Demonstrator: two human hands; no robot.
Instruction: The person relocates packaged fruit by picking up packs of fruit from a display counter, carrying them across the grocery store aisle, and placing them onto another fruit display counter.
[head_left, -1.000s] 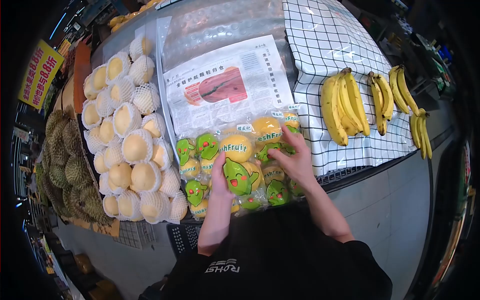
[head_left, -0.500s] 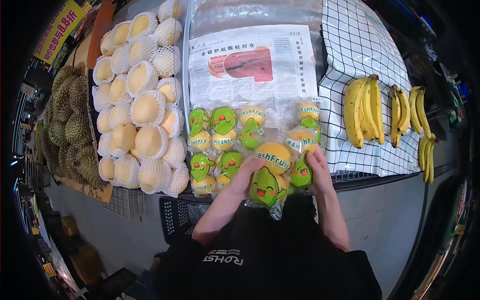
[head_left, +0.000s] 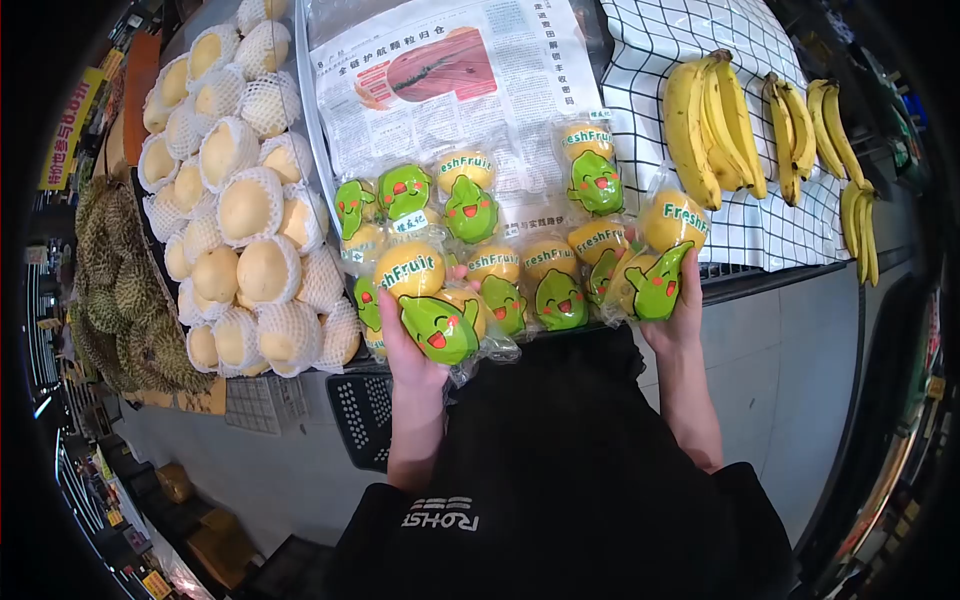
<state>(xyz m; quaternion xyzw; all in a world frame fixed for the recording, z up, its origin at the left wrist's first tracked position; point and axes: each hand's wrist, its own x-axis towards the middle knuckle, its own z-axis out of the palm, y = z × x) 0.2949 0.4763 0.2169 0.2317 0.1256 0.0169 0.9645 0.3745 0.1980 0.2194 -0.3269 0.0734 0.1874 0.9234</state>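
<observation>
- Across the middle of your view, bagged fruit packs (head_left: 558, 288) print "FreshFruit" in green letters above a smiling green cartoon.
- At 12 o'clock, the newspaper (head_left: 440, 125) carries the headline 全链护航颗粒归仓; packs lie along its near part.
- At 10 o'clock, a yellow sign (head_left: 72, 125) shows "8.8" among its red characters.
- At 6 o'clock, pale letters on your black shirt (head_left: 540, 500) seem to read "ROHS".
- Toward 8 o'clock, you have the left-hand pack (head_left: 428, 300), its wording showing as "shFruit", a small white tag above it; it lies at 1 o'clock from your left grip (head_left: 405, 345).
- Toward 3 o'clock, you have the right-hand pack (head_left: 663, 250), "Fresh" legible on it; it lies at 11 o'clock from your right grip (head_left: 680, 325).
- Your left grip is spread to the pack's width, clasping it from its outer side, thumb along the edge.
- Your right grip is likewise parted around its pack, cupping the outer side; most of its fingers are hidden behind.
- At 2 o'clock, bananas (head_left: 710, 130) rest well apart from both grips.
</observation>
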